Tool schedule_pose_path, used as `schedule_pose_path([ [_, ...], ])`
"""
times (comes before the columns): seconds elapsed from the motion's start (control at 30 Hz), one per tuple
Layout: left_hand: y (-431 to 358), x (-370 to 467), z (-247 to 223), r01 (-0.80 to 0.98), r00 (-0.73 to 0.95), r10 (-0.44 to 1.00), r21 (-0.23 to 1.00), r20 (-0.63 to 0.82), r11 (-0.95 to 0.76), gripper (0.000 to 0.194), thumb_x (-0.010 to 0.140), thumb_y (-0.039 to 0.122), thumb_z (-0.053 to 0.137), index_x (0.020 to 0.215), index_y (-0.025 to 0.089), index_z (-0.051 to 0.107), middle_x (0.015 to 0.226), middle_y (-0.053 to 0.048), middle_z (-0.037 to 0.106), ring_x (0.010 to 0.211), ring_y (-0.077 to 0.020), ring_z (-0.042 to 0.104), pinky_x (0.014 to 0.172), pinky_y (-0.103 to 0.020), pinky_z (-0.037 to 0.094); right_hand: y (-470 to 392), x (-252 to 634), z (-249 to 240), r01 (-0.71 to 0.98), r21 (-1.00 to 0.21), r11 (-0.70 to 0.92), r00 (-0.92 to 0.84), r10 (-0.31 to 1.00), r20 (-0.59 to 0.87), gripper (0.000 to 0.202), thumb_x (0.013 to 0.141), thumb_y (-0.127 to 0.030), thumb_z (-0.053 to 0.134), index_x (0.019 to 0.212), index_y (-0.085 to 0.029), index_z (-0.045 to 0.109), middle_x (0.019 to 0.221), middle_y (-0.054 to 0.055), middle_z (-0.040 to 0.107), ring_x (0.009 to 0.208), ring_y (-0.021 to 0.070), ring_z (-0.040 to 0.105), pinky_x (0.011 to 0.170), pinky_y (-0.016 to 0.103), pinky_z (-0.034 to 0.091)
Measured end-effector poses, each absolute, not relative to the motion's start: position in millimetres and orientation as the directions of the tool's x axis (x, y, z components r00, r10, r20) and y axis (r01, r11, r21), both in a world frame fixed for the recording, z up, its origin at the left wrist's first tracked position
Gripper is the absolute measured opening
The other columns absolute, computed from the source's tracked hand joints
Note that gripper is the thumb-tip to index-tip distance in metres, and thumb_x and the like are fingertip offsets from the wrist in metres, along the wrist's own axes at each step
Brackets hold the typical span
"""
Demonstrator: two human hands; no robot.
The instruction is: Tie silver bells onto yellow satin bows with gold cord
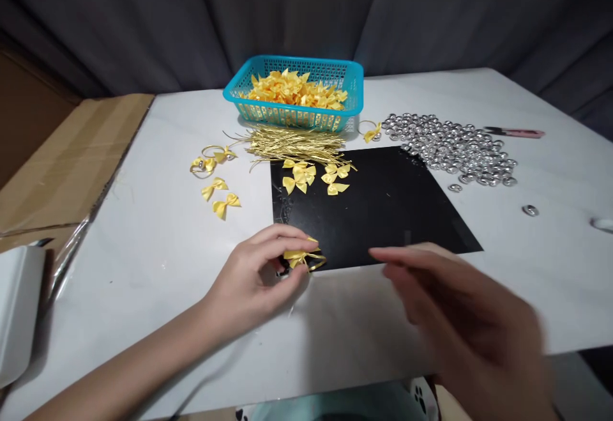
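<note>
My left hand is closed at the near left edge of a black mat. Its thumb and fingers grip a yellow ribbon bow, from which a loop of gold wire sticks out to the right. Off to the right, in front of the mat, my right hand hovers, blurred by motion. Its index finger points left and the inner fingers are in shadow, so whether it holds anything cannot be made out. Several loose yellow bows lie along the mat's far edge.
Behind the mat lies a bundle of gold wire ties, then a blue basket of bows. At right are many silver beads and a pink-handled tool. Wired bows sit at left, beyond which is cardboard.
</note>
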State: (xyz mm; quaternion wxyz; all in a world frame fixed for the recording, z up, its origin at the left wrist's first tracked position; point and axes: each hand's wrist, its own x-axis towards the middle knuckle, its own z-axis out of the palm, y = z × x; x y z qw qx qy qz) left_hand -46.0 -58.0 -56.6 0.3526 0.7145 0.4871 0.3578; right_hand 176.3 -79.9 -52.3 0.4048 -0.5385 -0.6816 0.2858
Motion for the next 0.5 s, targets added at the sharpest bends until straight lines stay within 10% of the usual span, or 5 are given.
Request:
schedule_pose_path([
  [0.5,-61,-47,-53,0.203,0.21,0.975,0.979,-0.07,0.027,0.017,0.081,0.016,0.061,0.089,0.02,0.075,0.096,-0.006,0.071,0.084,-0.0153,0.067,0.061,-0.021,0.052,-66,132,-58,0.436,-0.881,0.184,-0.337,0.941,0.03,0.017,0.088,-0.024,0.055,0.08,-0.016,0.068,0.059,-0.003,0.046,0.048,0.0035,0.038,0.044,0.016,0.029],
])
